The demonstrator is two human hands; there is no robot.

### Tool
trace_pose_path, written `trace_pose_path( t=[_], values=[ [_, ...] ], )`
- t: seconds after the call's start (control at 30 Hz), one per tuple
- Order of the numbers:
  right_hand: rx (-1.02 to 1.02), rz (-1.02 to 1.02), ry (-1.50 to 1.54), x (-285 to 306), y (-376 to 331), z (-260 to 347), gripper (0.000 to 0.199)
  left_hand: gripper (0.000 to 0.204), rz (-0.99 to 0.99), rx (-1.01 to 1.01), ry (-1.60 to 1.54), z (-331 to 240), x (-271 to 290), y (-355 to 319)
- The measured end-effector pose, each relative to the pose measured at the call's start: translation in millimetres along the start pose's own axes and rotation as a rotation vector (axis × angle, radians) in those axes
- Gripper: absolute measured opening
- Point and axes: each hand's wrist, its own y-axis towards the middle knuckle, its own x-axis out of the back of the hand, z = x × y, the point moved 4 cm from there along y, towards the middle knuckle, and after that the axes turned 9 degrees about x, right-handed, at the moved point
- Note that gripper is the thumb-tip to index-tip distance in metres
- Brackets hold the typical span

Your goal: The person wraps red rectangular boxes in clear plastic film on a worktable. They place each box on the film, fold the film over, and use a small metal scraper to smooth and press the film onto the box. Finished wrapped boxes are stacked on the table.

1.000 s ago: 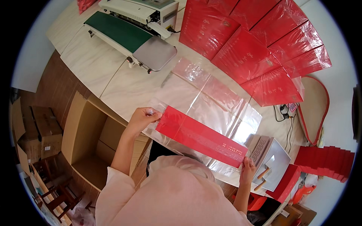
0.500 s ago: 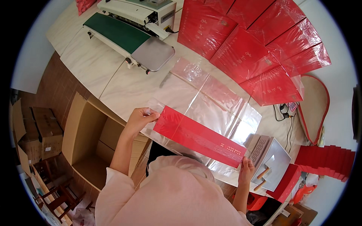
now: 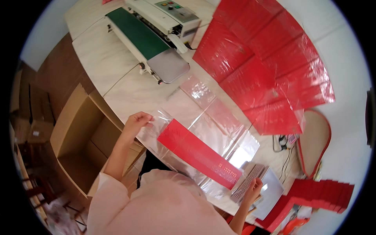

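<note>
A long red card (image 3: 199, 153) lies inside a clear plastic sleeve (image 3: 156, 129) at the table's near edge. My left hand (image 3: 136, 122) pinches the sleeve's open left end. My right hand (image 3: 253, 188) holds the right end of the red card, next to a stack of grey printed sheets (image 3: 250, 181). More clear sleeves (image 3: 219, 117) lie spread flat just beyond the card.
A band sealer with a green conveyor belt (image 3: 141, 35) stands at the back of the marble table (image 3: 98, 62). Several red bagged packs (image 3: 266, 70) fan out at the right. An open cardboard box (image 3: 78, 141) sits at the left. Red cards (image 3: 325, 192) pile at the lower right.
The red card has slid slightly further left into the sleeve, and my left hand has shifted a little along the sleeve's end. My right hand stays at the card's right end.
</note>
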Motion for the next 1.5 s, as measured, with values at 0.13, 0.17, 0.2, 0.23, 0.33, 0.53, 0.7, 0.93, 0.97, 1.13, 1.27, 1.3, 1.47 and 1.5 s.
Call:
trace_pose_path(
  t=[0.13,0.17,0.2,0.23,0.33,0.53,0.7,0.93,0.97,1.13,1.27,1.3,1.47,1.5],
  values=[
    [0.412,0.216,-0.224,-31.6,20.7,72.2,0.036,0.027,-0.234,0.040,-0.156,35.7,38.9,-2.7],
    [0.553,0.285,-0.225,-50.8,15.8,102.4,0.045,0.028,-0.292,0.054,-0.198,48.7,43.7,-4.6],
    [0.693,0.352,-0.226,-73.7,6.3,134.7,0.055,0.028,-0.346,0.070,-0.238,63.9,48.7,-4.5],
    [0.691,0.526,-0.091,-97.7,-2.6,158.8,0.073,0.029,-0.371,0.096,-0.269,88.7,54.6,-1.4],
    [0.948,0.806,-0.194,-153.2,-47.4,225.4,0.090,0.030,-0.423,0.165,-0.374,162.3,45.8,2.6],
    [1.026,0.790,-0.209,-190.7,-62.6,225.1,0.091,0.047,-0.194,0.371,-0.350,225.0,-15.2,-11.8],
    [1.017,0.729,-0.157,-177.5,-68.6,227.1,0.087,0.065,-0.097,0.307,-0.545,233.5,-49.5,25.0],
    [0.948,0.538,0.142,-104.1,-58.2,220.3,0.097,0.068,0.180,-0.128,-0.790,103.7,-74.1,40.7],
    [0.930,0.492,0.167,-96.0,-54.9,212.9,0.101,0.065,0.122,-0.179,-0.731,66.5,-82.5,24.9],
    [0.874,0.350,0.311,-97.4,-53.1,163.8,0.113,0.065,0.018,-0.343,-0.553,-19.5,-102.5,7.3],
    [0.774,0.257,0.343,-113.7,-53.1,126.2,0.115,0.064,0.003,-0.449,-0.426,-26.9,-112.0,17.1],
    [0.835,0.219,0.340,-120.9,-51.3,113.0,0.113,0.064,-0.002,-0.459,-0.370,-24.6,-114.7,19.3],
    [0.702,0.298,0.388,-123.8,-38.9,91.6,0.112,0.063,0.121,-0.530,-0.220,-24.6,-109.2,39.9],
    [0.675,0.342,0.384,-113.4,-33.4,92.9,0.113,0.062,0.080,-0.506,-0.159,-31.6,-120.0,29.3]
  ],
)
